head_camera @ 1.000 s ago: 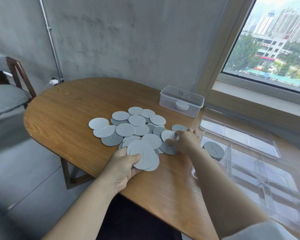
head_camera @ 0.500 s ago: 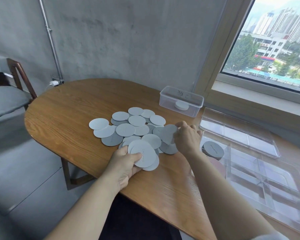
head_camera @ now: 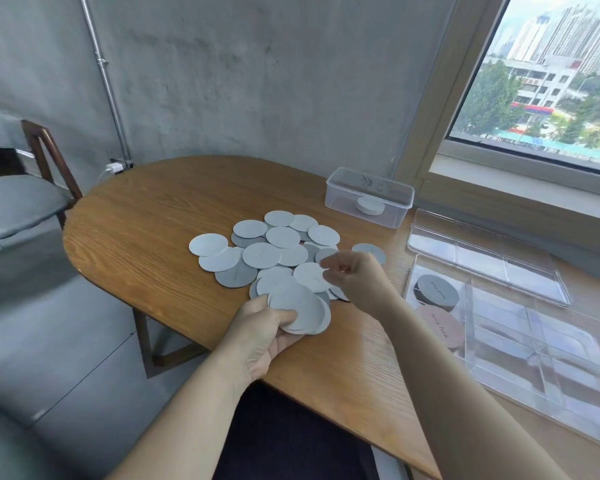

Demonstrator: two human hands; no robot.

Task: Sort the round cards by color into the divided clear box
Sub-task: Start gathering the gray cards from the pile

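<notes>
The round cards (head_camera: 260, 254) lie on the table (head_camera: 153, 209), divided box (head_camera: 551, 368) to their right, small tub (head_camera: 369, 195) behind

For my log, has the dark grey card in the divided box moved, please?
No. The dark grey card lies in the same corner compartment of the clear box.

Grey round cards (head_camera: 260, 255), brown wooden table (head_camera: 160, 209).
</notes>
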